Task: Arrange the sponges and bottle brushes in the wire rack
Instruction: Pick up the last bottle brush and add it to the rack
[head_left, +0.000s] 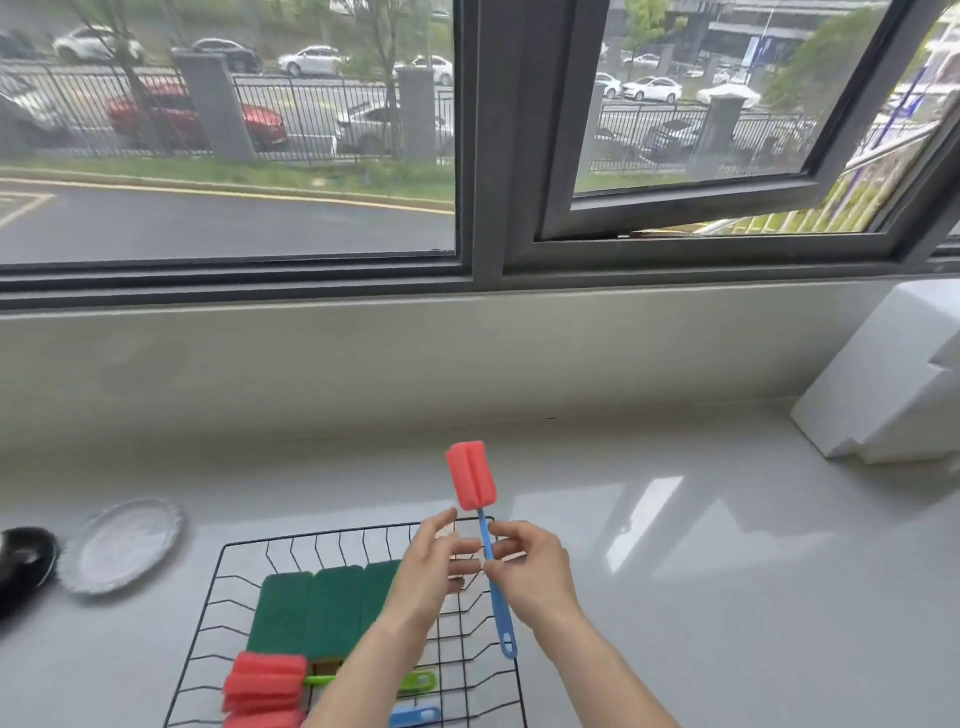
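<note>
Right hand (530, 569) lifts brush (483, 525) above sponge-filled wire rack (234, 582).

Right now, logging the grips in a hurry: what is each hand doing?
Left hand: open, fingers beside the brush, holding nothing.
Right hand: closed on the blue handle of the bottle brush.

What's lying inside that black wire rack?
In the black wire rack: three green scouring sponges side by side and red foam brushes with green and blue handles. The forearms cover the rest.
</note>
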